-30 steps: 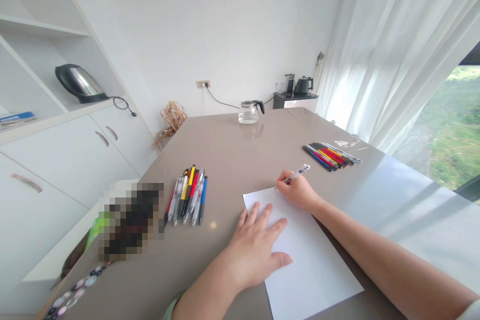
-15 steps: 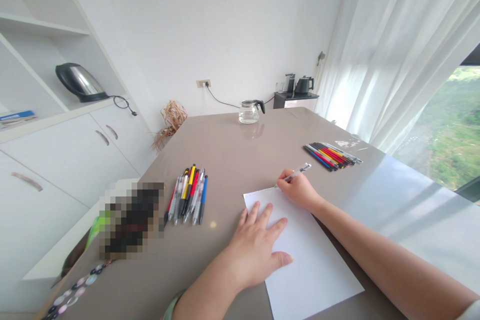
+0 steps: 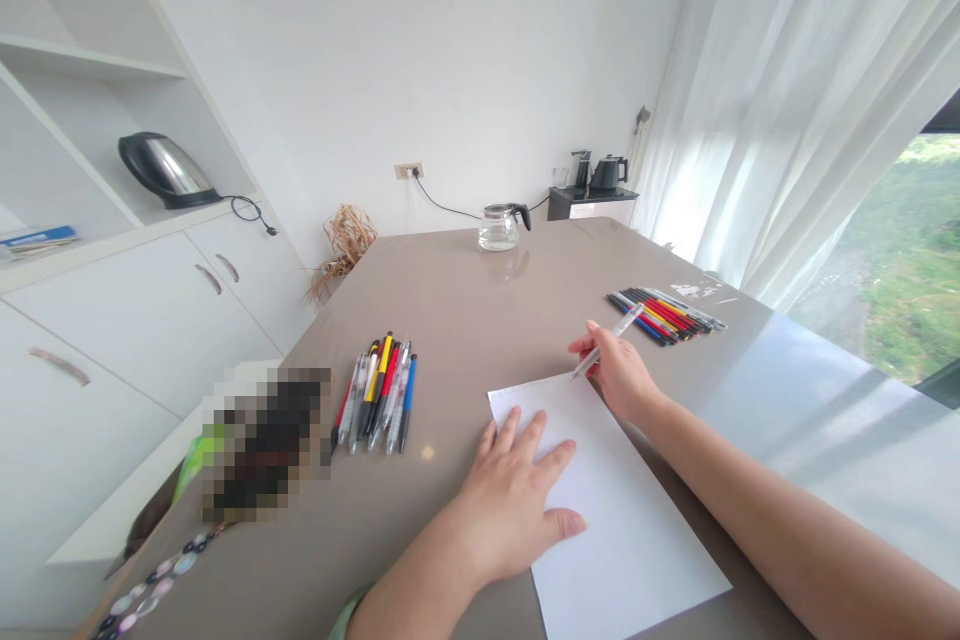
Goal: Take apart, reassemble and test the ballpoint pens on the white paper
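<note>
A white sheet of paper [image 3: 630, 540] lies on the brown table, with faint marks along its top edge. My left hand [image 3: 517, 490] rests on the sheet's left side, fingers spread flat. My right hand [image 3: 619, 370] grips a clear pen [image 3: 627, 320] by the paper's top right corner. The pen's tip points down to the left, near the top edge; whether it touches is hard to tell. Left of the paper lies a loose bunch of pens [image 3: 379, 395] in several colours. Beyond my right hand is a neater row of pens [image 3: 667, 315].
A glass pot [image 3: 498, 228] with a black handle stands at the table's far end. White scraps [image 3: 697, 290] lie by the right-hand pens. At the left edge are a pixelated dark item [image 3: 270, 445] and a bead strand [image 3: 161, 580]. A kettle [image 3: 169, 170] sits on the shelf.
My right hand has moved a little to the right along the paper's top edge, and the pen stands steeper in its grip. My left hand stays flat on the sheet.
</note>
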`<state>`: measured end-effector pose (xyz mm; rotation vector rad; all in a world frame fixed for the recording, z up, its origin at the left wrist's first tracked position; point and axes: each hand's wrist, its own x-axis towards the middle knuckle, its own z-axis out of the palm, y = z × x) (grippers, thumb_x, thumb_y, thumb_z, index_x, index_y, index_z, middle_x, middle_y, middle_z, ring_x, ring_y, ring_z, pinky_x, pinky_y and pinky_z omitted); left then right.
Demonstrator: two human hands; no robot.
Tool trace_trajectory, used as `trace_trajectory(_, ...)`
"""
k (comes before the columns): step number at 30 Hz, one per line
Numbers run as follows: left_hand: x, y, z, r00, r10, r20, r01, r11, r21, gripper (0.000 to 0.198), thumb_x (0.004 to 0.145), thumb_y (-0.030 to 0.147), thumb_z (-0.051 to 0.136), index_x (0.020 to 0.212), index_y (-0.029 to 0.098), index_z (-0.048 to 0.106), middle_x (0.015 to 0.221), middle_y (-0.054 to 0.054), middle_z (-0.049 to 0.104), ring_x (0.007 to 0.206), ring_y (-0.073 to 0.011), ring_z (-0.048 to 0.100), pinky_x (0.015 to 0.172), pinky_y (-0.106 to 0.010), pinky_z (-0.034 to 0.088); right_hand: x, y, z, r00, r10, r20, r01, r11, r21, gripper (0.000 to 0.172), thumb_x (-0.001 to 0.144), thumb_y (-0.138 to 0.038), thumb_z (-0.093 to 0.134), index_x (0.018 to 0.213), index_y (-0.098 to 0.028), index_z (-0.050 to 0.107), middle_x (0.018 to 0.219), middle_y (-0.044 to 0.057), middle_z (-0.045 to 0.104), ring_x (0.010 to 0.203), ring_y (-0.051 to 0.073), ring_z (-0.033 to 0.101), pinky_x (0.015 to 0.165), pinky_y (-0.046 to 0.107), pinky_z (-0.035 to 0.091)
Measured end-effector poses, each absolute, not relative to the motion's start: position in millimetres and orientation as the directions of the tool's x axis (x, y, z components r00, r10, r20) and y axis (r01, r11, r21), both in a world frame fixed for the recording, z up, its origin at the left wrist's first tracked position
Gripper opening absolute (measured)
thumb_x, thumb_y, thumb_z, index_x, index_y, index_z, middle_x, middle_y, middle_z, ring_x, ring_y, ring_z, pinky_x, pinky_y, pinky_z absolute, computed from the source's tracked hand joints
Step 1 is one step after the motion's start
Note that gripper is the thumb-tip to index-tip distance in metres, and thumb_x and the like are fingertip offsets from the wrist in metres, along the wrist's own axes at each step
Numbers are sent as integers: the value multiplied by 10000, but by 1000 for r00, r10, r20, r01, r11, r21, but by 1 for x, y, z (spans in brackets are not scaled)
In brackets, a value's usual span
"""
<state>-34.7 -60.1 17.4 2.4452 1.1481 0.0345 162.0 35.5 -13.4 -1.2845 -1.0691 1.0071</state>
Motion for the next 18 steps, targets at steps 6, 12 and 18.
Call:
trace_trajectory(6,-35,-61,16,657,740,-144,720,-558,413,614,741,624,293,1285,346,239,1409,-19,91,1260,-285,-56,994,-510,51,161,25,12,27,996,85,-343,90,-935,264,666,-320,608,895,-230,514,632,-30,504,477,78,427,470,225,363)
trace_trajectory(12,-34,-60,17,657,740,-142,720,-561,409,612,741,623,294,1285,347,241,1409,-19,94,1259,-286,-55,992,-515,49,159,17,26,-42,994,100,-499,66,-864,307,758,-489,437,999,-301,462,633,-35,476,430,74,358,412,222,317)
trace_trajectory(18,-34,-61,18,659,740,-136,718,-563,410,614,739,631,283,1282,346,248,1408,-23,96,1259,-287,-49,992,-514,55,163,14,39,-128,977,172,-624,55,-779,173,710,-370,566,747,-204,531,627,-22,443,551,94,413,576,268,387)
